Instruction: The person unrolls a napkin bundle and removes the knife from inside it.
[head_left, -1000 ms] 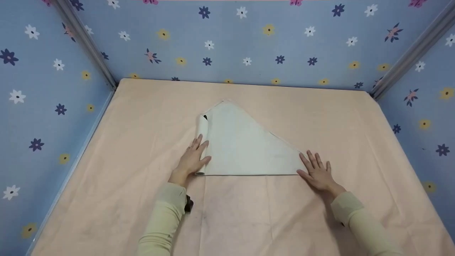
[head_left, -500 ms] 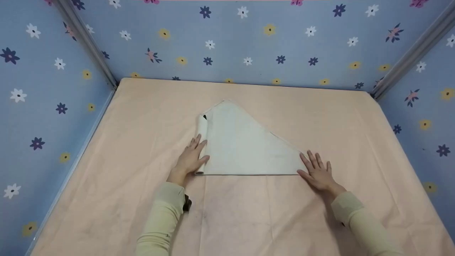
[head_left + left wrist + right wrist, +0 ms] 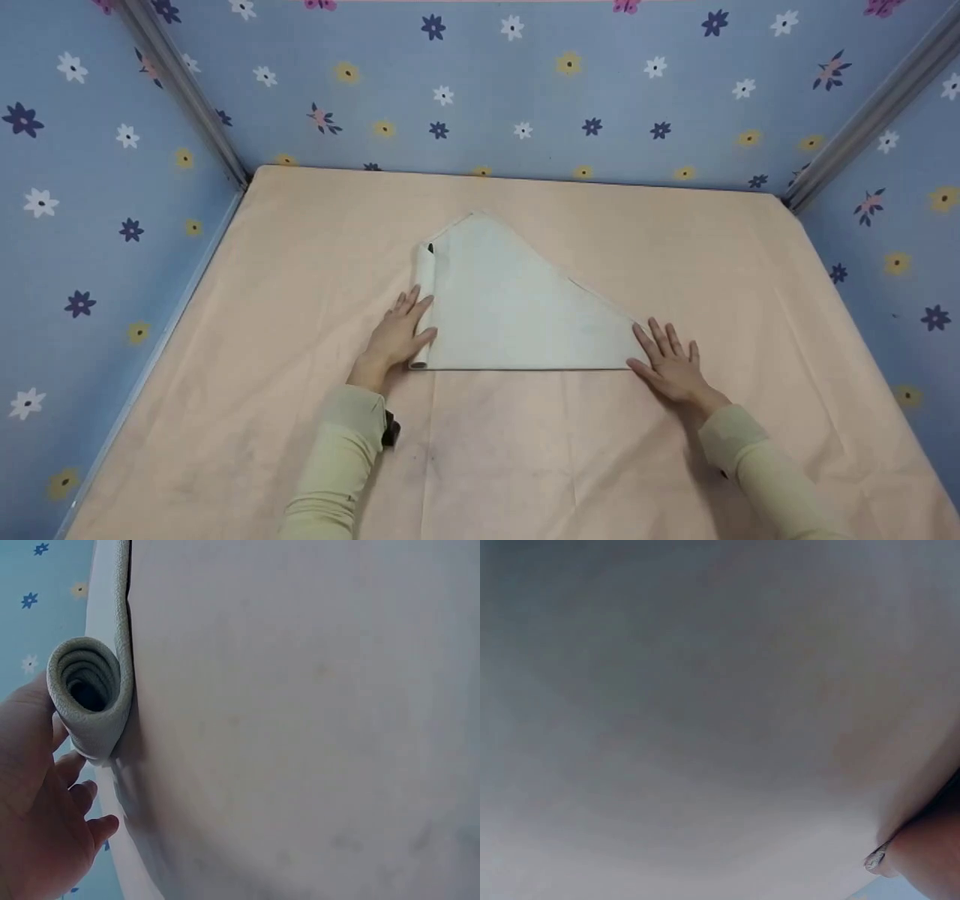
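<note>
A pale mint cloth [image 3: 502,307] lies flat in the head view, with a peaked top and a straight near edge. Its left side is wound into a narrow roll [image 3: 425,270]. In the left wrist view the roll's end [image 3: 84,675] shows several layers around a dark hollow. My left hand [image 3: 397,334] rests along the roll, fingers pointing away and thumb over it. My right hand [image 3: 671,367] presses the cloth's right corner with fingers spread, covering that corner. Only a fingertip [image 3: 877,859] and part of that hand show low in the right wrist view.
A peach cover [image 3: 525,450] with light creases is spread under the cloth. Blue flowered panels [image 3: 487,97] stand behind and at both sides, with grey posts [image 3: 187,97] in the corners. A small dark device [image 3: 391,429] is on the left wrist.
My left hand and the roll under it have shifted slightly left, widening the flat part of the cloth a little. My right hand has stayed in place.
</note>
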Demonstrator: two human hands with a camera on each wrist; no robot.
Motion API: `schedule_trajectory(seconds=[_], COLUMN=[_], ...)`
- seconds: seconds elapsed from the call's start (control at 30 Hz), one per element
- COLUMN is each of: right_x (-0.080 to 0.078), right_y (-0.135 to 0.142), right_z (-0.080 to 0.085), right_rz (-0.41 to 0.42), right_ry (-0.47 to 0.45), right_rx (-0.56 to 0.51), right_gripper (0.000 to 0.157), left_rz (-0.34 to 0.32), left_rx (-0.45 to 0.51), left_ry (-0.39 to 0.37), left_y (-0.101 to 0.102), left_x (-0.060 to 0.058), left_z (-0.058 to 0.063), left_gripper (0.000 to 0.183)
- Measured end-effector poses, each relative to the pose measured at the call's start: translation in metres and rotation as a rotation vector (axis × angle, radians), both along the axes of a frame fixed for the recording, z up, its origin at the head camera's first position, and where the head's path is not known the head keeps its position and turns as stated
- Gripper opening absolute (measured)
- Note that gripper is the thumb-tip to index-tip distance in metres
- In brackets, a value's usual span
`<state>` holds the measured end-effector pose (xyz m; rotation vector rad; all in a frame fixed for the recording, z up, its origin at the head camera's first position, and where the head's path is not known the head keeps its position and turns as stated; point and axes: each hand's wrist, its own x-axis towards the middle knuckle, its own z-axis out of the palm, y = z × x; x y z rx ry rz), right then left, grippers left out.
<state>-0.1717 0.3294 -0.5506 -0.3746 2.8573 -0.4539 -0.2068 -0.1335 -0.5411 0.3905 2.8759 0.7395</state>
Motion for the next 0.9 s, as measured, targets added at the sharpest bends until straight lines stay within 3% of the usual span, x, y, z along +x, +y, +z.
schedule_trajectory(seconds=[0.9], right_x=[0.001], right_y=[0.001], right_z=[-0.001], right_rz=[0.006], right_ry=[0.010], right_rx=[-0.020], right_gripper=[0.065], left_rz=[0.021], left_rx=[-0.006], left_ry=[-0.018], left_y=[-0.011], left_x=[0.002], left_z=[0.003], left_gripper=[0.058])
